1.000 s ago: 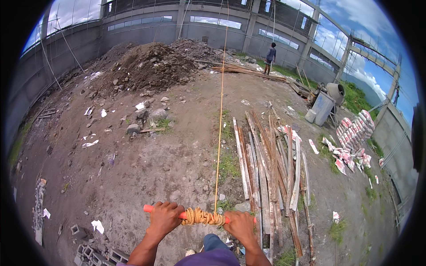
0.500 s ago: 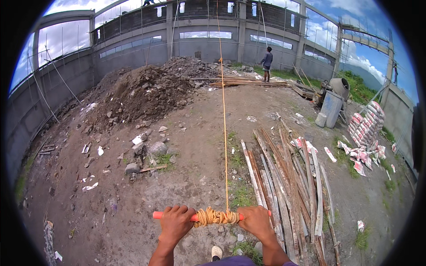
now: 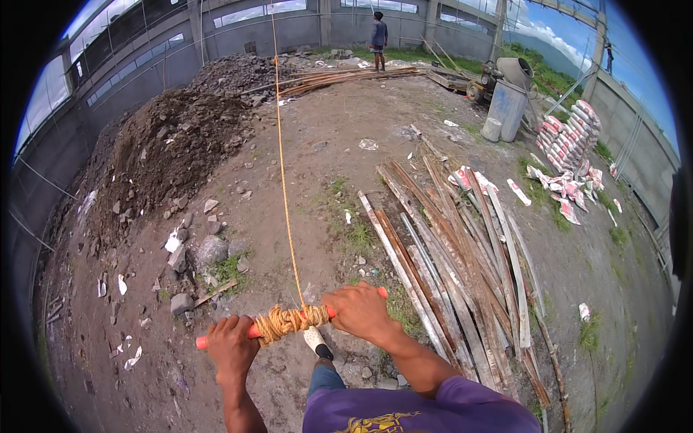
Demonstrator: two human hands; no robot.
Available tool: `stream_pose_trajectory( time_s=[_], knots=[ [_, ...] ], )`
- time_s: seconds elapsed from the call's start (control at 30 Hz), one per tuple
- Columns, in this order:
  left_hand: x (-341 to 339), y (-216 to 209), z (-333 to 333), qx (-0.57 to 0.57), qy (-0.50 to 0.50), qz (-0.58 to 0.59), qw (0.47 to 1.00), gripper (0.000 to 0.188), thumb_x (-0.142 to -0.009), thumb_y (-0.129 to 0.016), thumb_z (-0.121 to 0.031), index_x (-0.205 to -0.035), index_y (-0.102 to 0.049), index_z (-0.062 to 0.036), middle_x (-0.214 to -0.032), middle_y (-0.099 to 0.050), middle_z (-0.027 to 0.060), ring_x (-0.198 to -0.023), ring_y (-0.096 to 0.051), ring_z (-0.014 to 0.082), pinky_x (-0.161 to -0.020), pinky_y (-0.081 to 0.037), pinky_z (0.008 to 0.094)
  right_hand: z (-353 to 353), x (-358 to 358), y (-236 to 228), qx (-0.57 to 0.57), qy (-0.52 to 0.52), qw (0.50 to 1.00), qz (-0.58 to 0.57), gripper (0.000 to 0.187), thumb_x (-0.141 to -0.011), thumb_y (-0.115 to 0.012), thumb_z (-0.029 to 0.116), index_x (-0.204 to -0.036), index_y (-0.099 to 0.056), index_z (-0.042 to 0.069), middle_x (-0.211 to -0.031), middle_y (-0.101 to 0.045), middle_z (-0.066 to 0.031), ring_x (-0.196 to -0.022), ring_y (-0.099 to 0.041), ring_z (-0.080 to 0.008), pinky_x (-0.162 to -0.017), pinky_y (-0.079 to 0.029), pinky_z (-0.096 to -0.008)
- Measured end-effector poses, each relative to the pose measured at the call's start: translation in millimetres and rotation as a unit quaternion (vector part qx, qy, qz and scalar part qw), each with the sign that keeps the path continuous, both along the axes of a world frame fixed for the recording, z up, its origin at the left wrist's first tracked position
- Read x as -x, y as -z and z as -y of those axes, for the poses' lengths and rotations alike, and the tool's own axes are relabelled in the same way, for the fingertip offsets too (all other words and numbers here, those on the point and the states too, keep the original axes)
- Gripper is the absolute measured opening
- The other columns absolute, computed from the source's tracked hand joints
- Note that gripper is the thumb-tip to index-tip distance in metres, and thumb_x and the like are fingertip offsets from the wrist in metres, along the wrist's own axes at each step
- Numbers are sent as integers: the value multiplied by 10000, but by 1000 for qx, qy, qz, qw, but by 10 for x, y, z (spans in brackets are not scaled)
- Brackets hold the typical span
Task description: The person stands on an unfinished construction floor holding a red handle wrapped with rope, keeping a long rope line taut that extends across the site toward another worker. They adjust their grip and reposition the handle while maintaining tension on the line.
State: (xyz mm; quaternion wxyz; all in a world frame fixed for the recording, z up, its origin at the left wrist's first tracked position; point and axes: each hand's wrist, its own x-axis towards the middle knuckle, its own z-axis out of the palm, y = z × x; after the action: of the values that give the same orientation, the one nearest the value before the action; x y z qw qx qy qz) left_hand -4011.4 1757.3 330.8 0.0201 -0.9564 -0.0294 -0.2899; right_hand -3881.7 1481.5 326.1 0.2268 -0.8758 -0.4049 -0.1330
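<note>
Okay, the orange-red bar (image 3: 254,331) was low in front of the purple shirt (image 3: 433,408), held crosswise and tilted, right end further up the view than the left. Yellow-orange rope (image 3: 292,323) was wrapped round its middle in a thick bundle of many turns, so a fair amount of winding looked done. Not on the bar: one long run of the same rope, leaving the bundle toward its right side, going out nearly straight over the dirt yard (image 3: 328,162), with a knot (image 3: 276,62) in it, then past the upper edge. Far end was out of view; couldn't tell what it was fixed to or how much was left. Partway, as a guess.

Grip: left hand (image 3: 234,348) was curled in a fist round the bar, just left of the bundle, a stub poking out past it. Right hand (image 3: 361,312) was wrapped round the bar on the other side, stub showing there too. No spread on either; neither held the straight run.

Around: pale clog (image 3: 315,340) just below the bundle; long boards (image 3: 451,263) piled to the right; soil mound (image 3: 170,144) to the left. Further out: standing worker (image 3: 379,42), concrete mixer (image 3: 516,72), stacked sacks (image 3: 575,137).
</note>
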Motion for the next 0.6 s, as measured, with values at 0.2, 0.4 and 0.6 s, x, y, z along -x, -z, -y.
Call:
stream_pose_trajectory(
  time_s=[0.2,0.4,0.6],
  knots=[
    [-1797,182,-1131,43,22,-54,997,80,-717,-742,-123,-770,-702,-167,-728,-640,10,-718,-653,246,-656,-462,421,-1119,-1680,76,79,13,994,-70,134,-775,-718,142,-901,-672,138,-799,-728,-55,-798,-746,-284,-724,-539,-448],
    [-3504,-29,-1668,59,71,-87,992,82,-711,-748,-136,-778,-709,-163,-727,-642,15,-713,-661,257,-647,-478,431,-1570,-3067,-124,60,66,990,-106,124,-770,-713,133,-890,-682,127,-781,-724,-65,-743,-734,-300,-727,-547,-460],
    [-5043,296,-2080,88,102,-105,985,99,-702,-768,-173,-738,-680,-147,-711,-656,38,-700,-673,291,-651,-489,450,-1916,-4428,78,86,100,984,-123,121,-784,-725,152,-897,-690,126,-780,-729,-69,-745,-737,-307,-734,-564,-460]
  ],
)
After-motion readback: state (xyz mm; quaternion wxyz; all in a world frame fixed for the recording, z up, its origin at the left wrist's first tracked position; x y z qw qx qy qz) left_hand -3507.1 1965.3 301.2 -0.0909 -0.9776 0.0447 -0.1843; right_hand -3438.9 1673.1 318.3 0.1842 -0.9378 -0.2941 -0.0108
